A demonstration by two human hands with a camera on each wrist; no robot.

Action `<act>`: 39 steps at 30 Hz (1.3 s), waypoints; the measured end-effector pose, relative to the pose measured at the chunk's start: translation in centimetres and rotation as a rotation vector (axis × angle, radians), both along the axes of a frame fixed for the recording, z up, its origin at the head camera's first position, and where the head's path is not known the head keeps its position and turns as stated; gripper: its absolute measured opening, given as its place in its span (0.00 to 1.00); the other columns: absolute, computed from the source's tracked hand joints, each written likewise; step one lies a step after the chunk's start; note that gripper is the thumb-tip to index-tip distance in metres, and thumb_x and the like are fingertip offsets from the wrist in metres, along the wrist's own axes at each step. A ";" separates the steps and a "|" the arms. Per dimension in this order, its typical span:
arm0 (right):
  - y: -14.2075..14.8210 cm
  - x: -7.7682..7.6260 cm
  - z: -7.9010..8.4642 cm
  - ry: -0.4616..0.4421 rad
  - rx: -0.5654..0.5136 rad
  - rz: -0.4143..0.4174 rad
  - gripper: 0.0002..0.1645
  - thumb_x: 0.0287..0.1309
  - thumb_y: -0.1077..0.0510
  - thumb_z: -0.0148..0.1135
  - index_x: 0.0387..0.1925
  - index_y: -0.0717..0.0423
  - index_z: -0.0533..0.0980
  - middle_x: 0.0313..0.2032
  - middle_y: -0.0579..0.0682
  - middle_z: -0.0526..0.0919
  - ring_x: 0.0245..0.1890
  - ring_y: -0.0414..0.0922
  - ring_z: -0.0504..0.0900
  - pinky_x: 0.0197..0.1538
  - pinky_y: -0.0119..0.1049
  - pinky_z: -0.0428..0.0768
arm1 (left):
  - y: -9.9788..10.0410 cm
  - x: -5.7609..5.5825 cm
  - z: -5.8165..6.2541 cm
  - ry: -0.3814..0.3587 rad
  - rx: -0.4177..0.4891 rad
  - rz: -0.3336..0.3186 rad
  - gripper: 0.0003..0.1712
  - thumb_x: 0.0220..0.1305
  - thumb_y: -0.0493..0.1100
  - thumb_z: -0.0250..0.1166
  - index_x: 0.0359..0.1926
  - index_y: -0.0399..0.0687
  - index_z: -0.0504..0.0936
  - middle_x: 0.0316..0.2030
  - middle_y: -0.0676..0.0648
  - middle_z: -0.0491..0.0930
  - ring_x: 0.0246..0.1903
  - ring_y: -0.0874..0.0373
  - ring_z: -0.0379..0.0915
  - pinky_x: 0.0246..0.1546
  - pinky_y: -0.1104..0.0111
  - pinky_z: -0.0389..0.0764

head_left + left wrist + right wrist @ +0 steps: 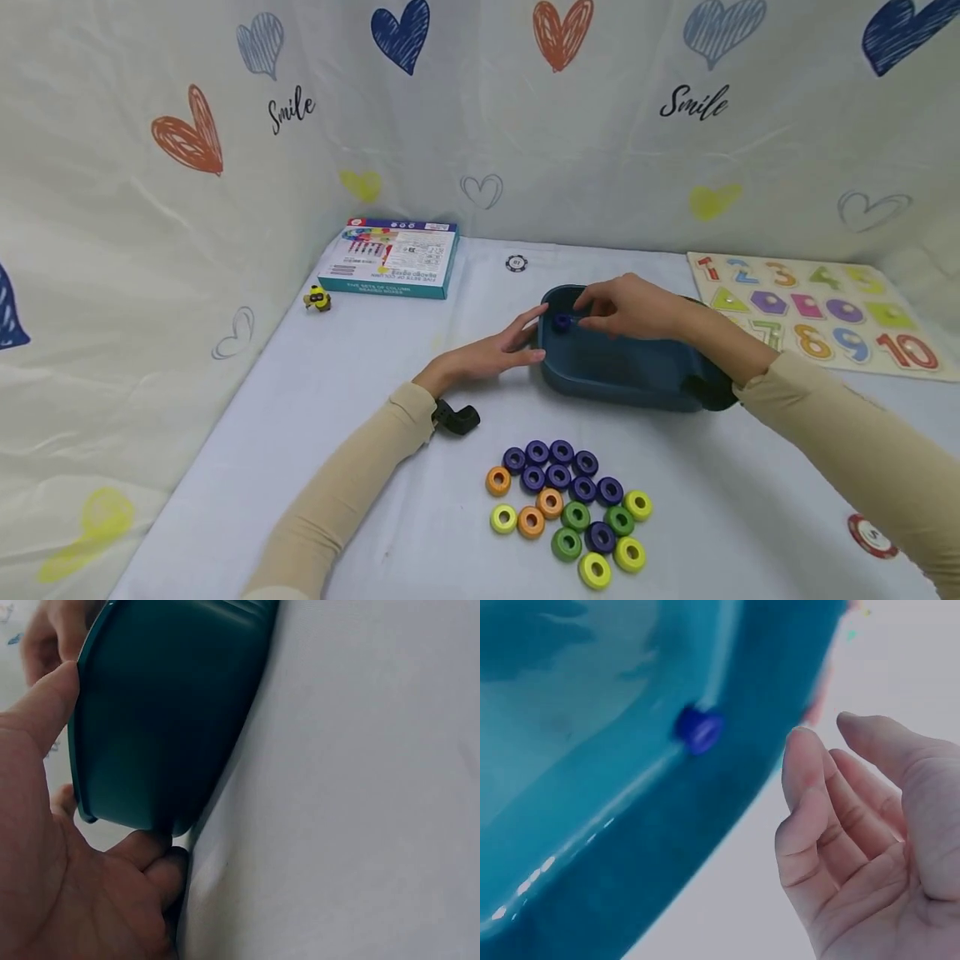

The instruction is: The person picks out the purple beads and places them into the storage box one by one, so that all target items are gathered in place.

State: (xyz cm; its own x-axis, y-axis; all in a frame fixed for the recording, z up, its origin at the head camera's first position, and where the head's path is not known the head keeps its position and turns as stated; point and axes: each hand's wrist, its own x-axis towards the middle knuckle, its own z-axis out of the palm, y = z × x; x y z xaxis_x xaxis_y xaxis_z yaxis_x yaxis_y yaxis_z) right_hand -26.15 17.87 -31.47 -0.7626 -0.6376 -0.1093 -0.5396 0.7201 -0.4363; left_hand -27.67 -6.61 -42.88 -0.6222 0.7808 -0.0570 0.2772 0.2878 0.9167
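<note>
A dark teal plastic bin (622, 362) stands on the table. My left hand (498, 352) spreads its fingers against the bin's left end; in the left wrist view, the thumb (46, 705) touches the rim. Over the bin's far left corner is my right hand (630, 307), with loosely bent fingers and nothing between them. A dark blue ring bead (694, 733) lies inside the bin at that corner, apart from the right fingertips. Nearer the front, several loose ring beads lie grouped: dark blue (558, 477), orange (531, 532), green (566, 554) and yellow (630, 564).
Behind on the left lie a boxed bead set (393, 267) and a small yellow-black figure (318, 298). A number puzzle board (806, 312) is at the right. Two poker chips, one black-and-white (516, 263), one red-and-white (870, 535), lie on the white cloth (420, 533).
</note>
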 end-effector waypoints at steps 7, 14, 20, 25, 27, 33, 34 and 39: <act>-0.5 6.8 0.2 0.091 -0.056 0.100 0.11 0.55 0.54 0.61 0.42 0.49 0.78 0.26 0.35 0.76 0.22 0.34 0.72 0.27 0.28 0.73 | -0.4 1.0 2.4 -0.023 0.019 -0.020 0.42 0.65 0.54 0.51 0.69 0.70 0.33 0.69 0.48 0.38 0.67 0.57 0.36 0.62 0.56 0.49; -0.5 12.2 -2.1 -0.126 0.027 0.125 0.07 0.53 0.46 0.61 0.33 0.41 0.77 0.21 0.31 0.73 0.21 0.32 0.71 0.25 0.27 0.72 | -0.2 0.0 1.1 0.009 0.012 -0.010 0.41 0.63 0.60 0.51 0.66 0.82 0.33 0.69 0.55 0.38 0.67 0.63 0.36 0.62 0.59 0.50; -0.3 14.2 -4.8 -0.129 0.108 0.050 0.10 0.47 0.42 0.64 0.29 0.40 0.76 0.17 0.31 0.70 0.18 0.31 0.67 0.23 0.27 0.67 | -0.1 -0.6 0.4 0.008 0.015 -0.011 0.40 0.63 0.60 0.51 0.64 0.86 0.33 0.69 0.56 0.38 0.66 0.64 0.36 0.62 0.57 0.49; 0.3 14.3 -5.9 -0.080 0.107 -0.020 0.14 0.47 0.39 0.63 0.31 0.40 0.76 0.16 0.33 0.68 0.17 0.31 0.66 0.22 0.28 0.65 | -0.2 -0.4 0.4 0.004 0.008 -0.007 0.40 0.63 0.60 0.51 0.64 0.85 0.33 0.69 0.56 0.38 0.66 0.65 0.36 0.62 0.58 0.49; 0.8 14.0 -6.1 -0.056 0.113 -0.050 0.14 0.47 0.39 0.63 0.32 0.41 0.76 0.16 0.33 0.68 0.17 0.31 0.66 0.22 0.28 0.65 | -0.2 -0.2 0.6 -0.006 0.014 -0.009 0.41 0.64 0.58 0.51 0.65 0.82 0.33 0.69 0.55 0.37 0.66 0.63 0.35 0.62 0.57 0.49; 2.9 13.4 -6.7 -0.071 0.084 -0.117 0.16 0.49 0.40 0.62 0.36 0.43 0.77 0.14 0.35 0.67 0.16 0.32 0.65 0.20 0.27 0.63 | -0.4 1.1 2.3 -0.017 0.024 -0.032 0.42 0.66 0.51 0.51 0.69 0.67 0.33 0.69 0.48 0.36 0.67 0.53 0.34 0.62 0.54 0.48; 3.3 13.4 -6.8 -0.100 0.063 -0.122 0.17 0.49 0.41 0.62 0.37 0.44 0.77 0.15 0.35 0.68 0.15 0.33 0.65 0.20 0.27 0.64 | -0.4 1.3 2.6 -0.014 0.022 -0.034 0.41 0.66 0.51 0.51 0.69 0.65 0.33 0.69 0.47 0.36 0.67 0.52 0.34 0.62 0.54 0.48; 5.0 13.5 -7.3 -0.290 -0.071 -0.120 0.22 0.52 0.43 0.61 0.45 0.51 0.74 0.18 0.40 0.73 0.16 0.36 0.70 0.21 0.28 0.69 | -0.6 1.7 2.9 -0.011 0.017 -0.032 0.41 0.66 0.51 0.51 0.69 0.64 0.33 0.69 0.45 0.37 0.67 0.52 0.35 0.62 0.54 0.49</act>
State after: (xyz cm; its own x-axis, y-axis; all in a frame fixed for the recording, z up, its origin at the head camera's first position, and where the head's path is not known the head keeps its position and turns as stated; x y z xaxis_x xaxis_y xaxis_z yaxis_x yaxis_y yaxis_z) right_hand -12.64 22.92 -38.78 -0.7766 -0.5584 -0.2918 -0.2980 0.7336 -0.6108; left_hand -25.94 -7.17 -39.99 -0.5965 0.8010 -0.0501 0.2762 0.2635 0.9243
